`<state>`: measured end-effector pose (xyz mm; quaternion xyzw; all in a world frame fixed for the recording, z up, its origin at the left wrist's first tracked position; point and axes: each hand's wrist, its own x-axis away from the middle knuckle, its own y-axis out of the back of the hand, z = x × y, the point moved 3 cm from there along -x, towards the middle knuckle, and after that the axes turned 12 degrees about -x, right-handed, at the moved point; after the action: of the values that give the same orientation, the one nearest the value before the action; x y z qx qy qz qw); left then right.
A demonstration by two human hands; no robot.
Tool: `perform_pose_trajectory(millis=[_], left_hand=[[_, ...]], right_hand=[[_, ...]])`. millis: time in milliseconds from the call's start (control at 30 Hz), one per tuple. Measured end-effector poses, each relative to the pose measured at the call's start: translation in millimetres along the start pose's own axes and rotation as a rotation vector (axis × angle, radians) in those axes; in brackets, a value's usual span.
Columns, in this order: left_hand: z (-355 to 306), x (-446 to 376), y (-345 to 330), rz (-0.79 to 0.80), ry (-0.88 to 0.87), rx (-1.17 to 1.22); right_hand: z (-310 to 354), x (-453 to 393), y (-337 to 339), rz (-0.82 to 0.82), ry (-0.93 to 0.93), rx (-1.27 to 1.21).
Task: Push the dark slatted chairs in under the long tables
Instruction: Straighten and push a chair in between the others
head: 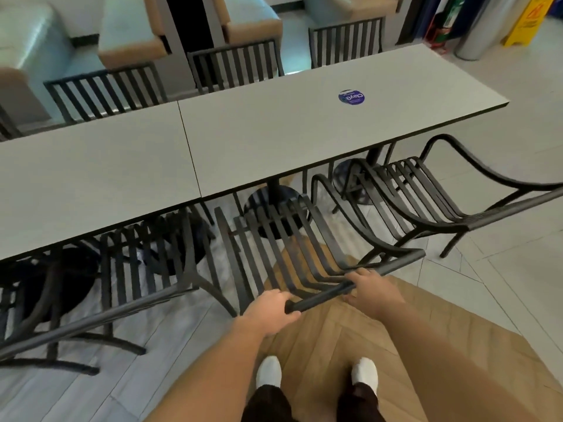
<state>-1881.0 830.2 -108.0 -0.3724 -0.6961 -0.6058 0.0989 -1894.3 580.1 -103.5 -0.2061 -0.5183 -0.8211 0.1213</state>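
Gripping round metal top rail (356,284) of slatted chair (283,239): left hand (271,312), right hand (370,289).

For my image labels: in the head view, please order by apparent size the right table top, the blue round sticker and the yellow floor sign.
1. Right table top, by far the largest.
2. Yellow floor sign, cut off by the frame.
3. Blue round sticker.

Hidden and cut-off parts

The left chair (91,300) is cropped by the frame edge; the seat fronts are covered by the table (274,132).
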Motion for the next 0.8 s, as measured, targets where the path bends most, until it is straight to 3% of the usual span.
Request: perform_pose_trajectory(millis=[333, 533, 800], left_hand=[[-31, -23, -36, -0.033, 0.294, -0.001], [-43, -40, -55, -0.043, 0.455, -0.104], [-49, -53, -48, 0.010, 0.461, -0.101]], right_hand=[[-53, -52, 7, 0.252, 0.244, 0.165], [-72, -62, 7, 0.236, 0.354, 0.151], [-81, -72, 9, 0.200, 0.395, 0.108]])
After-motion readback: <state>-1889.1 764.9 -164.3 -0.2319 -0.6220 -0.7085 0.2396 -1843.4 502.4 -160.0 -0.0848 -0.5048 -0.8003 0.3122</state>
